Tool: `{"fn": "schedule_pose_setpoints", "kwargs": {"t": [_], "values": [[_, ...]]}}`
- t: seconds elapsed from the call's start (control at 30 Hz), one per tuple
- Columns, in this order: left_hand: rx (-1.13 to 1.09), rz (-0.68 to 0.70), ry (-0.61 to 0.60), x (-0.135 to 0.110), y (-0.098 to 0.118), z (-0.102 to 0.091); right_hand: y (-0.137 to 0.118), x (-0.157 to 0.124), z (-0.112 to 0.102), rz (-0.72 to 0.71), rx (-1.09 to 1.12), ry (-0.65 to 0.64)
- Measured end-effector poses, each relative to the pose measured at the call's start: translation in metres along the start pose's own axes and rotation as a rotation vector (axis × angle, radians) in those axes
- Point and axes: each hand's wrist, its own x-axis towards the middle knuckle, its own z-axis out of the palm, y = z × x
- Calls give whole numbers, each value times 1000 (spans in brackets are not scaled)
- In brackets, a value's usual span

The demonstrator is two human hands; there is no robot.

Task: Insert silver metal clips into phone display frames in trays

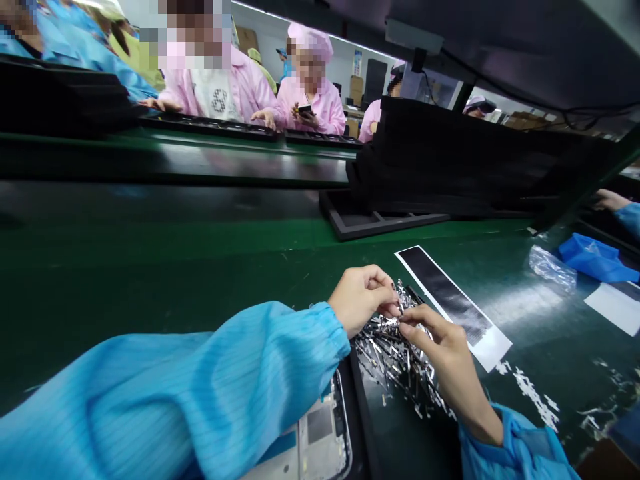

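Note:
My left hand [363, 297] is over the upper end of a heap of thin silver and black strips [400, 363], its thumb and fingertips pinched together. Close against it, my right hand [447, 347] reaches in from the right, thumb and forefinger nearly meeting at the same spot. Whatever lies between the fingertips is too small to make out. Below my left sleeve, a silver phone frame [325, 433] rests in a black tray [361, 420]; the sleeve covers part of it.
A white-edged sheet with a black strip [450, 303] lies beyond my right hand, white scraps [535, 397] nearby. Farther right are clear plastic [553, 267] and a blue bag [597, 259]. Stacked black trays [450, 160] stand behind. People in pink [310, 93] sit across the line.

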Motion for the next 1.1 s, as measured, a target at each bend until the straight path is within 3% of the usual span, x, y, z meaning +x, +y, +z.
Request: {"fn": "schedule_pose_setpoints", "kwargs": {"t": [0.17, 0.33, 0.43, 0.53, 0.63, 0.83, 1.1], "values": [[27, 23, -19, -1, -6, 2, 7, -1, 0, 18, 136, -38], [272, 178, -8, -6, -7, -5, 5, 0, -2, 34, 114, 8], [574, 398, -56, -12, -5, -9, 0, -1, -2, 13, 72, -9], [964, 591, -224, -15, -5, -11, -3, -2, -2, -3, 79, -63], [1010, 544, -277, -14, -6, -14, -4, -4, -2, 12, 138, -88], [875, 430, -228, -14, -6, -20, -2, -3, -5, 63, 291, -62], [836, 404, -219, -19, -5, -16, -7, -3, -6, 86, 396, -109]]}}
